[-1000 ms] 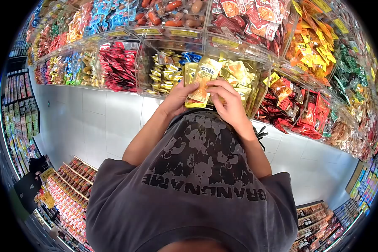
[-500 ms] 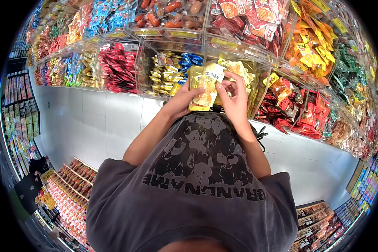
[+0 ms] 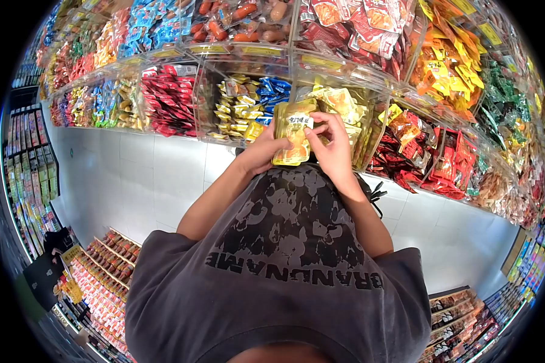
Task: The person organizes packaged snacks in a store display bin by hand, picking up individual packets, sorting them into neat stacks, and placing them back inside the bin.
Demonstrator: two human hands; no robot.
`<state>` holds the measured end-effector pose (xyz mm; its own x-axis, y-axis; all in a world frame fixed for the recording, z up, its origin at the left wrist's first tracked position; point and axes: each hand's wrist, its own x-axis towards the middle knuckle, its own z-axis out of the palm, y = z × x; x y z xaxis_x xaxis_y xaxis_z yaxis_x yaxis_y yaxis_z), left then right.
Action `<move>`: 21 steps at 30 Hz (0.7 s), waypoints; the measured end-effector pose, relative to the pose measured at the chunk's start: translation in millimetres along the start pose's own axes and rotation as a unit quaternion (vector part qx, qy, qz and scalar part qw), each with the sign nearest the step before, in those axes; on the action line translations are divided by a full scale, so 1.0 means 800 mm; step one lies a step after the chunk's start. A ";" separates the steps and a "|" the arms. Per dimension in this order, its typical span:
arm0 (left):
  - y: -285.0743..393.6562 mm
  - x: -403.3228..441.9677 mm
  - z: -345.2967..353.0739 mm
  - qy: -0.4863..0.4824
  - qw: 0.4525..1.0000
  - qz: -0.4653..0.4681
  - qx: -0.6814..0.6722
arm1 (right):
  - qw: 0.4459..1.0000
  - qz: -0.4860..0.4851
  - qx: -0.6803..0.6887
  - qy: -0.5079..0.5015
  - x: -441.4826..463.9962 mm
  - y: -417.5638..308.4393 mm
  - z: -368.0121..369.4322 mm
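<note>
A small stack of yellow snack packets (image 3: 295, 134) with dark printing is held in front of my chest, at the front edge of the display. My left hand (image 3: 261, 150) grips the stack from the left, thumb across the top packet's face. At the upper right, my right hand (image 3: 332, 142) pinches the packets' edge between thumb and bent fingers. Just behind them, a clear bin holds more yellow packets (image 3: 343, 109) of similar look. Left of that bin lie blue packets (image 3: 275, 91) and small gold packets (image 3: 239, 104).
Red packets (image 3: 171, 100) fill a bin to the left; red and black packets (image 3: 406, 142) fill others to the right. Above runs an upper tier with wrapped sausages (image 3: 245, 12) and orange packets (image 3: 448, 66). Pale floor tiles (image 3: 163, 175) lie below. Stocked shelves (image 3: 30, 163) stand far left.
The packets have come together into a neater stack, the top one more upright and lined up with those beneath. My right hand has moved slightly down and to the left.
</note>
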<state>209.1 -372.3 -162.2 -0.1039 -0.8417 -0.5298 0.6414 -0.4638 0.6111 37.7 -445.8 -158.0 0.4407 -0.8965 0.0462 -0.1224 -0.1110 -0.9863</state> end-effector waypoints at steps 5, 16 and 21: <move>0.001 -0.005 0.000 -0.003 1.000 0.004 -0.014 | 1.000 0.027 0.002 0.000 -0.003 0.004 0.009; 0.006 -0.005 -0.003 0.029 0.999 0.024 -0.002 | 1.000 0.001 -0.021 -0.019 0.008 0.003 0.012; 0.024 -0.003 -0.025 0.027 0.999 0.034 -0.030 | 0.955 -0.058 -0.276 -0.089 0.023 0.062 -0.012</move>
<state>236.6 -373.6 -160.8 -0.0184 -0.8541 -0.5197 0.6901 -0.3870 0.6116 31.6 -472.1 -204.5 0.6184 -0.7824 0.0735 -0.4921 -0.4586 -0.7399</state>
